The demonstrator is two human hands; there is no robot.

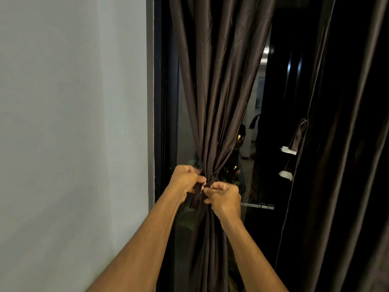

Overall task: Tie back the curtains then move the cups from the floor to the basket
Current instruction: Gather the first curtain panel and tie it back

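Note:
A dark brown left curtain point(219, 85) hangs gathered into a tight bunch at waist height in front of a dark window. My left hand point(185, 181) pinches one end of a brown tie-back strap point(196, 198) on the left of the bunch. My right hand point(225, 198) pinches the other end on the right, fingertips almost touching the left hand's. The right curtain point(341, 144) hangs loose, with its own tie-back strap point(296, 135) dangling, white ends showing. No cups or basket are in view.
A plain white wall point(73, 123) fills the left side, meeting the dark window frame point(160, 102). The window glass point(261, 131) between the curtains reflects a lit room.

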